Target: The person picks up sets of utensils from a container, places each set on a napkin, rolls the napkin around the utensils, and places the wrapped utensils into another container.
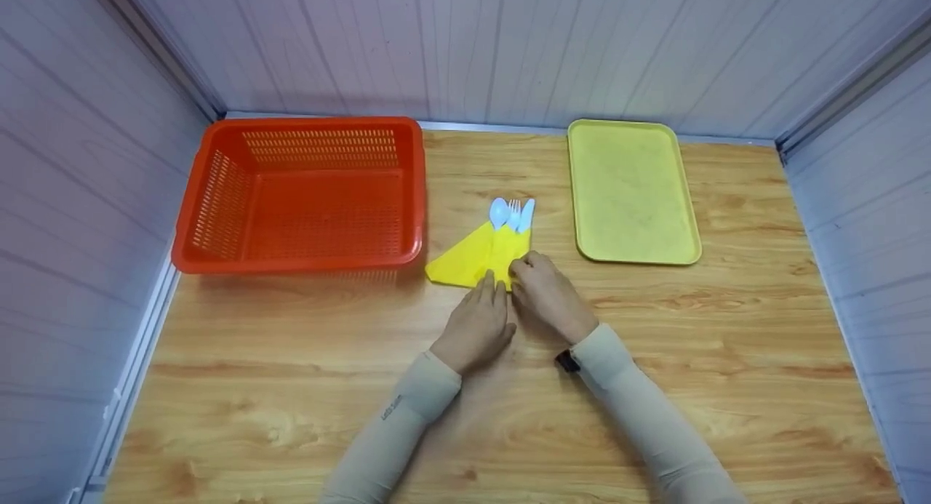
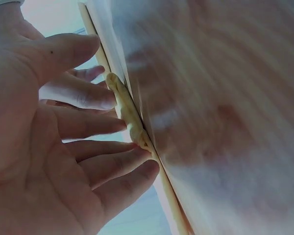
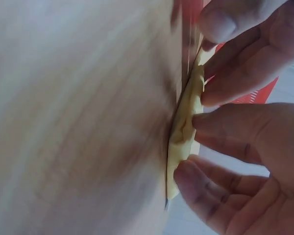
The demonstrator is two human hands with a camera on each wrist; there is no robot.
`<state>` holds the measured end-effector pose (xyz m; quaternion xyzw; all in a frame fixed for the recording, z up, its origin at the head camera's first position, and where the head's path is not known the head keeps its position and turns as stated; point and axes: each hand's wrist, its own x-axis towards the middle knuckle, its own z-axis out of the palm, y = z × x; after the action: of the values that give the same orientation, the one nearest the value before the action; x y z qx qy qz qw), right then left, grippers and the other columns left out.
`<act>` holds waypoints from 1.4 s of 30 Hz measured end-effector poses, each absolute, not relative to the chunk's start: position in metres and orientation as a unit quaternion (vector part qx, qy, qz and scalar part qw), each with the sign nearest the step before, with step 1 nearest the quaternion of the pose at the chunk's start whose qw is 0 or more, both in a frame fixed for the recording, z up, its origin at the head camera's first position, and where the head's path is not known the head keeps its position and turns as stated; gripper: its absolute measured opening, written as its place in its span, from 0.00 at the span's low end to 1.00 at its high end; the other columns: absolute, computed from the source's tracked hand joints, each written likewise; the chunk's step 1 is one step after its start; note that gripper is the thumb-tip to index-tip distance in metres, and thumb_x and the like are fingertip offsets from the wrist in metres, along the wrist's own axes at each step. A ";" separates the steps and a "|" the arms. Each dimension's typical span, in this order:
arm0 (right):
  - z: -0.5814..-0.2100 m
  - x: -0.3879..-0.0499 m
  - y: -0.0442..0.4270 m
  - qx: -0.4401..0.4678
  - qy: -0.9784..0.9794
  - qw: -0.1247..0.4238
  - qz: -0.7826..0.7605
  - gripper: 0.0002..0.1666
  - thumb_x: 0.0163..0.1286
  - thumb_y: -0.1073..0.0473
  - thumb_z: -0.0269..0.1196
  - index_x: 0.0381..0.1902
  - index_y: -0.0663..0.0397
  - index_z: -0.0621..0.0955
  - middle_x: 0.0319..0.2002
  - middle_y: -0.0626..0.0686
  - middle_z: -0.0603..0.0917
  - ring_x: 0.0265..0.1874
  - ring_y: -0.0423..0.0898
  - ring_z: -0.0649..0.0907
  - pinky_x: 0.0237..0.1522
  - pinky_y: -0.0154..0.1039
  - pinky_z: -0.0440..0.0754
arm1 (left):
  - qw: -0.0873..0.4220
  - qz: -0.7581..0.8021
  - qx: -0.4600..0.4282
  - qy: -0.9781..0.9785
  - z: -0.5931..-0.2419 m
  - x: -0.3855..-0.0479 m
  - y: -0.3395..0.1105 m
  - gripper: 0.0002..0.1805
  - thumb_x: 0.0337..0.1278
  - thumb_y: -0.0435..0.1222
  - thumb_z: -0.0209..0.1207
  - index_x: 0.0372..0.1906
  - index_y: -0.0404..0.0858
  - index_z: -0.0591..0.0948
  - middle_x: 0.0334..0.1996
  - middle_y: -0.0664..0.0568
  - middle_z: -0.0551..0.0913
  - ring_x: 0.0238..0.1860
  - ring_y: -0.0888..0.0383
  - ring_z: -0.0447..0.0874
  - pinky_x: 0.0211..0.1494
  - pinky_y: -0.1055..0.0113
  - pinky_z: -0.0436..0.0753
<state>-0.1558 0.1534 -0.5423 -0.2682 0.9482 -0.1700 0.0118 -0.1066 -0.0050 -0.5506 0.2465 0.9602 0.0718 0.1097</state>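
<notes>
A folded yellow napkin [image 1: 473, 257] lies on the table, its left part tapering to a corner. From its top edge stick out the heads of a pale plastic spoon [image 1: 499, 212], fork [image 1: 515, 213] and knife [image 1: 528, 214]; their lower parts are covered. My left hand [image 1: 476, 326] rests its fairly straight fingertips on the napkin's lower edge. Beside it, my right hand [image 1: 549, 293] pinches the napkin's lower right part with curled fingers. The right wrist view shows the napkin's edge [image 3: 183, 127] low against the tabletop, between the fingertips of both hands.
A red-orange plastic basket [image 1: 298, 264] with slotted walls stands at the back left. At the back right lies a yellow tray [image 1: 633, 191]. White panel walls [image 1: 465, 53] enclose the wooden table [image 1: 727, 388] at the back and sides.
</notes>
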 end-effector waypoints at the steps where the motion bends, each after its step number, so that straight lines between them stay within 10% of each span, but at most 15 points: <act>1: -0.543 -0.157 0.154 -0.282 0.945 0.006 -0.167 0.11 0.68 0.67 0.64 0.48 0.63 0.81 0.44 0.61 0.78 0.43 0.56 0.79 0.44 0.46 0.82 | 0.108 0.074 0.247 0.960 -0.551 -0.107 -0.005 0.37 0.71 0.47 0.55 0.72 0.24 0.63 0.72 0.30 0.61 0.74 0.42 0.57 0.72 0.52 0.64; 16: -0.550 -0.177 0.153 -0.343 0.923 0.031 -0.172 0.17 0.72 0.62 0.62 0.57 0.49 0.85 0.46 0.57 0.77 0.42 0.53 0.75 0.43 0.45 0.77 | 0.124 0.165 0.218 0.954 -0.548 -0.116 -0.021 0.36 0.70 0.46 0.55 0.71 0.24 0.65 0.71 0.33 0.64 0.69 0.41 0.67 0.69 0.52 0.69; 25: -0.549 -0.180 0.151 -0.349 0.922 0.027 -0.165 0.15 0.71 0.62 0.64 0.54 0.50 0.87 0.44 0.56 0.77 0.40 0.52 0.76 0.40 0.44 0.77 | 0.080 0.096 0.140 0.982 -0.548 -0.131 -0.036 0.23 0.70 0.46 0.54 0.60 0.38 0.79 0.55 0.38 0.74 0.55 0.40 0.70 0.50 0.48 0.78; 32: -0.549 -0.180 0.150 -0.352 0.922 0.020 -0.160 0.14 0.73 0.61 0.62 0.53 0.49 0.87 0.45 0.56 0.78 0.39 0.54 0.76 0.37 0.45 0.77 | 0.113 0.127 0.015 0.985 -0.548 -0.140 -0.042 0.32 0.70 0.47 0.55 0.71 0.34 0.69 0.66 0.29 0.65 0.63 0.36 0.69 0.57 0.42 0.75; 42: -0.551 -0.180 0.151 -0.351 0.924 0.012 -0.154 0.14 0.74 0.60 0.61 0.53 0.47 0.87 0.46 0.56 0.78 0.39 0.54 0.76 0.34 0.44 0.77 | 0.095 0.168 -0.031 0.981 -0.545 -0.147 -0.047 0.37 0.69 0.44 0.58 0.73 0.26 0.62 0.61 0.31 0.71 0.45 0.41 0.80 0.49 0.50 0.83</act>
<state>-0.1795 0.1509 -0.5514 -0.3506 0.9237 -0.1541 0.0122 -0.1474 -0.0470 -0.5449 -0.0307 0.9806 0.1685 0.0950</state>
